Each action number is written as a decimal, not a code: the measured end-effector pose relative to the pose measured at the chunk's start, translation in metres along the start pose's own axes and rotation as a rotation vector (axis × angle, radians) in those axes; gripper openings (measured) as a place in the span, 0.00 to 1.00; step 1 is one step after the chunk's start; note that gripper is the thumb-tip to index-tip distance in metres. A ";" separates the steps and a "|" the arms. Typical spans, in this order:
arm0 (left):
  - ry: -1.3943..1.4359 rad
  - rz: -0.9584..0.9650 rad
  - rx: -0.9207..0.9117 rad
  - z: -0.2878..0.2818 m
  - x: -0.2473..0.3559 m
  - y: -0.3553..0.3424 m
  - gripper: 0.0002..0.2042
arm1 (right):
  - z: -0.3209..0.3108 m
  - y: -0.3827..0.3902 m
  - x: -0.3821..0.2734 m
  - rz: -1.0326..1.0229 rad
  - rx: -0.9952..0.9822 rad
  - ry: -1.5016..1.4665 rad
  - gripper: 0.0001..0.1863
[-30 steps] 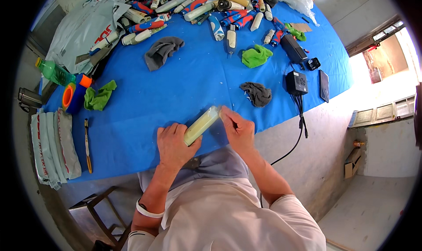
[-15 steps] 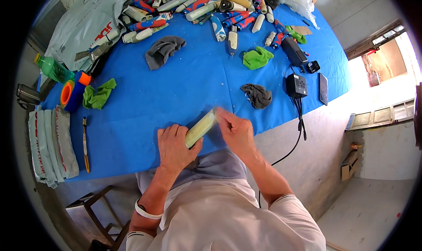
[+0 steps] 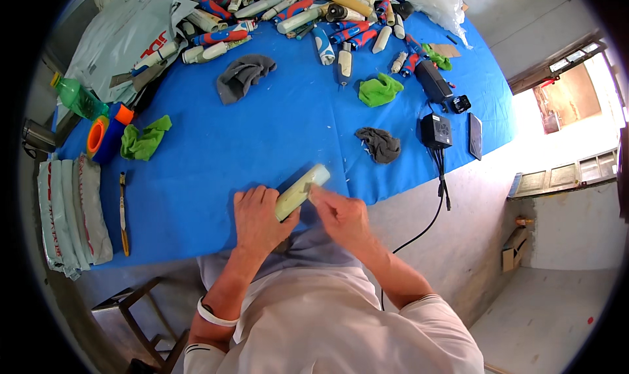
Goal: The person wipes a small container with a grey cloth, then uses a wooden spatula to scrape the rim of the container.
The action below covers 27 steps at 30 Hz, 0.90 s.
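Note:
My left hand (image 3: 257, 218) is wrapped round the lower end of a pale yellow-white cylindrical casing (image 3: 299, 194), which tilts up to the right over the near edge of the table. My right hand (image 3: 343, 218) is closed, its fingertips against the casing's right side. A small greyish, blurred bit shows at those fingertips, too small to name. Beyond the hands lie a dark grey cloth (image 3: 380, 145), a larger grey cloth (image 3: 246, 76) and a green cloth (image 3: 380, 90).
A heap of red-blue and cream casings (image 3: 295, 10) fills the far side of the blue-covered table (image 3: 216, 151). At left stand a green bottle (image 3: 80, 97), a toothbrush (image 3: 123, 213) and stacked plastic packets (image 3: 72, 210). A black box with cables (image 3: 437, 131) and a phone (image 3: 475, 136) lie right.
My right hand has slid down along the casing from its upper end, toward me, uncovering that pale end. My left hand keeps its grip in nearly the same place.

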<state>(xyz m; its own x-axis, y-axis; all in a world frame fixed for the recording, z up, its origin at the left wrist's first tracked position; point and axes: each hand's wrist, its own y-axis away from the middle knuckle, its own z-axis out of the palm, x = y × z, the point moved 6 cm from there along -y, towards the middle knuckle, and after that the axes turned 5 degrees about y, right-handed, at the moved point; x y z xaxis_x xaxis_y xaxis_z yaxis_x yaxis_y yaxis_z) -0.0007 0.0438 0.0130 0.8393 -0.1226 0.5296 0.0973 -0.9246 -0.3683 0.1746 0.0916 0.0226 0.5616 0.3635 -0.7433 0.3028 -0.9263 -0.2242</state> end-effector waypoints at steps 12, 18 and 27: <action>0.004 -0.008 -0.003 0.001 -0.001 0.000 0.17 | -0.007 -0.024 0.018 0.170 0.047 -0.006 0.13; -0.006 0.007 0.008 0.001 0.001 0.001 0.17 | 0.005 -0.004 0.006 0.099 -0.015 -0.004 0.13; -0.002 0.007 0.024 0.001 0.001 0.001 0.16 | -0.009 -0.019 0.013 0.147 0.132 0.011 0.12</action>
<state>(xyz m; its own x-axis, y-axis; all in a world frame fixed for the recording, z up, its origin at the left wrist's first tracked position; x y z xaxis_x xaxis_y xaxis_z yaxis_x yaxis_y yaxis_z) 0.0004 0.0431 0.0123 0.8413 -0.1280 0.5253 0.1042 -0.9150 -0.3898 0.1830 0.1148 0.0226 0.6009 0.2239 -0.7673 0.1138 -0.9741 -0.1952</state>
